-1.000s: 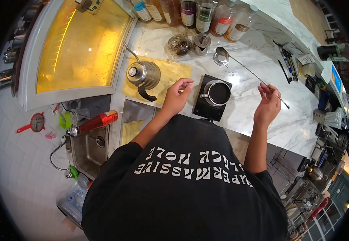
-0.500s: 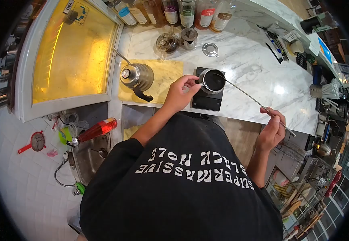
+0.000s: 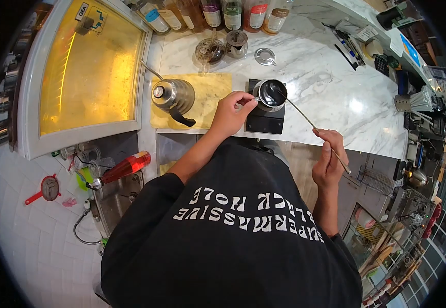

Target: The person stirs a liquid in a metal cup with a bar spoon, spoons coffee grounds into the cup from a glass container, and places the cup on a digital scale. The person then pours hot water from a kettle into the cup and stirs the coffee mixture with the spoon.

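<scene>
A metal cup (image 3: 271,107) with dark liquid in it stands on a black scale (image 3: 265,123) at the counter's front edge. My left hand (image 3: 233,112) pinches the cup's handle from the left side. In my right hand (image 3: 328,159) is a long thin bar spoon (image 3: 301,114), gripped near its outer end. The spoon slants leftward over the cup's rim, and its far end is inside, in the dark liquid.
Left of my left hand, a gooseneck kettle (image 3: 173,97) stands on a yellow cloth (image 3: 212,84). Behind the cup are a round metal lid (image 3: 265,56), a metal canister (image 3: 237,46), a glass vessel (image 3: 209,51) and several bottles (image 3: 233,15). A sink (image 3: 112,205) lies lower left.
My right hand has moved left, closer to the cup, bringing the spoon's outer end with it. My left hand stays on the cup handle. The view has shifted slightly.
</scene>
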`<state>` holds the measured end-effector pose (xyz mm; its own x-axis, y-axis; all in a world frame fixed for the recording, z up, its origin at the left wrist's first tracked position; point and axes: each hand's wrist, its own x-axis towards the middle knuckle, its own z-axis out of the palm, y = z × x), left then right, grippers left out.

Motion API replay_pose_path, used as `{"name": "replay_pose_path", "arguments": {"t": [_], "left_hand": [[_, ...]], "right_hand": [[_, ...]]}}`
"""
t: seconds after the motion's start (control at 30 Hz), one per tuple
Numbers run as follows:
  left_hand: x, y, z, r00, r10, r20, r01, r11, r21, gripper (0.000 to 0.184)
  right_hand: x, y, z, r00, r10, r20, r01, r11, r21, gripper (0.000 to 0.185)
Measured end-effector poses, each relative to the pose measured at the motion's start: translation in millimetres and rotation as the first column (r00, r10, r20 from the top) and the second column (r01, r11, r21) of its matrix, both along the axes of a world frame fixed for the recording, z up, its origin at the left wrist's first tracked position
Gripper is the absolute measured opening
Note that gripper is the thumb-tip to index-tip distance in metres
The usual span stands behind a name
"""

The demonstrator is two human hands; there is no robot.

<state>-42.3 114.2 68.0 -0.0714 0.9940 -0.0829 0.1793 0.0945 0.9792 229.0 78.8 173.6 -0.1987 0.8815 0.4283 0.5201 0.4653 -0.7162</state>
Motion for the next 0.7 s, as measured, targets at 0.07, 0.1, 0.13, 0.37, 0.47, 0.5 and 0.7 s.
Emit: {"name": "replay_pose_path", "arguments": {"t": [0.07,0.1,0.13,0.37,0.47,0.5,0.7], "left_hand": [[0,0,-2,1.0,0.002,-0.004,-0.002,1.0,-0.003,0.016],[0,1,-2,1.0,0.002,-0.007,-0.002,1.0,-0.003,0.016],[0,1,-2,1.0,-0.001,-0.013,0.001,1.0,-0.007,0.016],[1,1,-3,0.999,-0.003,-0.046,0.002,1.0,-0.007,0.017],[1,1,0,0.999,-0.001,-0.042,0.001,1.0,0.005,0.017],[1,1,1,0.999,0.002,-0.036,-0.001,1.0,0.012,0.017],[0,1,-2,0.999,-0.011,-0.045,0.013,0.999,0.049,0.017]], "right_hand": [[-3,-1,3,0.998,0.011,0.054,-0.012,1.0,0.023,0.02],[-4,-1,4,0.998,0.016,0.062,-0.017,1.0,0.024,0.02],[-5,-2,5,0.997,0.021,0.071,-0.023,0.999,0.026,0.02],[-10,-2,9,0.985,0.092,0.147,-0.105,0.991,0.086,0.02],[-14,-4,8,0.986,0.096,0.135,-0.107,0.991,0.083,0.018],[-14,-5,8,0.986,0.102,0.135,-0.112,0.991,0.074,0.018],[-18,-6,10,0.982,0.123,0.14,-0.132,0.99,0.054,0.018]]}}
